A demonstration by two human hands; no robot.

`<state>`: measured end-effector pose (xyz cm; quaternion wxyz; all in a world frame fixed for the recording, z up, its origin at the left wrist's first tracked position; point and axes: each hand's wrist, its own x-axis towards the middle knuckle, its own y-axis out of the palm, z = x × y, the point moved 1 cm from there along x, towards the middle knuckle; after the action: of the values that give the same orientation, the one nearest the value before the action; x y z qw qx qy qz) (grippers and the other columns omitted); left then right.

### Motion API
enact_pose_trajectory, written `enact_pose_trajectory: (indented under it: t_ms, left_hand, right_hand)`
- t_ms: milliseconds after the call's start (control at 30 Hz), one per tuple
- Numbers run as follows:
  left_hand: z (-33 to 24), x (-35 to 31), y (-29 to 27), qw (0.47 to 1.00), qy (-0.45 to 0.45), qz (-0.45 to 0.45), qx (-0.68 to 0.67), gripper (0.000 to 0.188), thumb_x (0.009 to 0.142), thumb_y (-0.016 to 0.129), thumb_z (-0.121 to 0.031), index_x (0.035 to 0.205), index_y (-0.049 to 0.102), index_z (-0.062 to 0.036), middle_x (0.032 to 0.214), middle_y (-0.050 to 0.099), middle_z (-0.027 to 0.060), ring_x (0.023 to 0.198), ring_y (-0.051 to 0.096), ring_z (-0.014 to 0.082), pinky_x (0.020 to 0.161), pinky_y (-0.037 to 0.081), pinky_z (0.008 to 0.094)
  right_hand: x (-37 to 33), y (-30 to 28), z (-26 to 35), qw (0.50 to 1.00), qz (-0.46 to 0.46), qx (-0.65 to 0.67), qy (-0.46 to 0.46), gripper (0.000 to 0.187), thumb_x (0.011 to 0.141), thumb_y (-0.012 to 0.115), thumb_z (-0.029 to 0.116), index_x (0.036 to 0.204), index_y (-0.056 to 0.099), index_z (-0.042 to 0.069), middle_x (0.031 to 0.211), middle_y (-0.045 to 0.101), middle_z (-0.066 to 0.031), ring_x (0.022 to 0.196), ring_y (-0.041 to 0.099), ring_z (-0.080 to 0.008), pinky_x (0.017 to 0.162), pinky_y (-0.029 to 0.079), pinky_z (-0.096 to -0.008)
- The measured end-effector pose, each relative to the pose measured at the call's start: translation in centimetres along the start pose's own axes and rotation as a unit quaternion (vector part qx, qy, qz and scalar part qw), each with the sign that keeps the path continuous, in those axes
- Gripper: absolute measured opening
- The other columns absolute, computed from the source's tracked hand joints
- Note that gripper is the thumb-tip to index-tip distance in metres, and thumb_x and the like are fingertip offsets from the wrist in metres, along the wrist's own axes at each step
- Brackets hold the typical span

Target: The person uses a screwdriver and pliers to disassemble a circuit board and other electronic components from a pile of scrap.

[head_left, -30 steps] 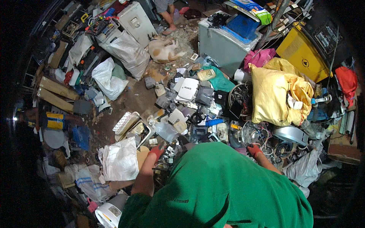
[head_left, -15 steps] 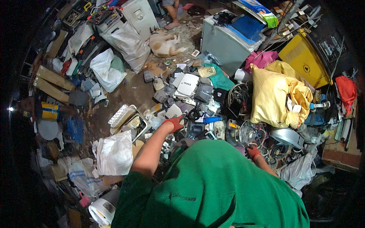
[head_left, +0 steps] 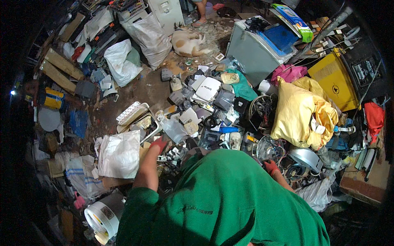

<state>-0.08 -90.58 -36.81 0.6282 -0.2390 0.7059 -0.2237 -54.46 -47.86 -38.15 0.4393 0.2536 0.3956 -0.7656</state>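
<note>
My left hand (head_left: 157, 145), in a red glove, is beside a cream plastic tray (head_left: 155, 130) that holds small parts. Motion smears its fingers, so its grip is unclear. A crumpled white sack (head_left: 120, 155) lies to its left, and a clear plastic container (head_left: 174, 130) sits just beyond it on the scrap heap. My right hand (head_left: 271, 167), also red-gloved, is low on the right with its fingers curled; what they hold, if anything, is hidden. A tangle of wires (head_left: 271, 150) lies just beyond that hand. To its right rests a round silver appliance part (head_left: 305, 160).
A pile of scrap topped by a white plastic casing (head_left: 206, 89) lies ahead. A full yellow sack (head_left: 297, 117) and a grey refrigerator body (head_left: 252, 55) stand to the right. A dog (head_left: 188, 43) lies on the floor farther off, near another person's leg (head_left: 201, 10).
My left hand has drawn back and leftward from the scrap pile to beside the cream tray. My right hand stays near the wires. The whole view has shifted slightly.
</note>
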Motion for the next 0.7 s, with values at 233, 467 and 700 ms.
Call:
enact_pose_trajectory:
  t_ms: [233, 467, 700]
  left_hand:
    - [11.1, -7.2, 12.3, 0.991, -0.046, 0.114, 0.058, 0.068, 0.082, 0.059, -0.052, 0.136, 0.049, -0.0109, 0.132, 0.054, 0.0189, 0.12, 0.051, 0.0341, 0.098, 0.042, 0.0466]
    - [11.5, -8.1, 17.2, 0.992, -0.044, 0.109, -0.049, 0.063, 0.082, 0.062, -0.047, 0.134, 0.05, -0.0131, 0.114, 0.059, 0.0153, 0.1, 0.055, 0.0291, 0.082, 0.045, 0.0459]
    - [10.5, -2.5, 13.4, 0.952, 0.008, -0.006, -0.305, 0.058, 0.083, 0.065, -0.043, 0.132, 0.052, -0.0153, 0.097, 0.064, 0.0118, 0.079, 0.059, 0.0242, 0.065, 0.048, 0.0452]
  right_hand:
    - [3.5, 0.3, 0.3, 0.999, 0.031, -0.025, -0.013, 0.026, 0.088, 0.062, 0.024, 0.102, 0.063, 0.002, 0.077, 0.066, -0.0074, 0.06, 0.061, -0.017, 0.051, 0.048, -0.0333]
    - [2.5, 0.6, 0.9, 0.999, 0.045, -0.015, -0.012, 0.017, 0.085, 0.063, 0.021, 0.088, 0.065, 0.005, 0.068, 0.063, -0.0062, 0.054, 0.058, -0.0178, 0.047, 0.046, -0.0354]
    - [4.2, 0.8, 0.7, 0.994, 0.031, -0.1, -0.015, 0.025, 0.085, 0.065, 0.026, 0.095, 0.067, 0.003, 0.078, 0.067, -0.0105, 0.059, 0.062, -0.0208, 0.052, 0.05, -0.0361]
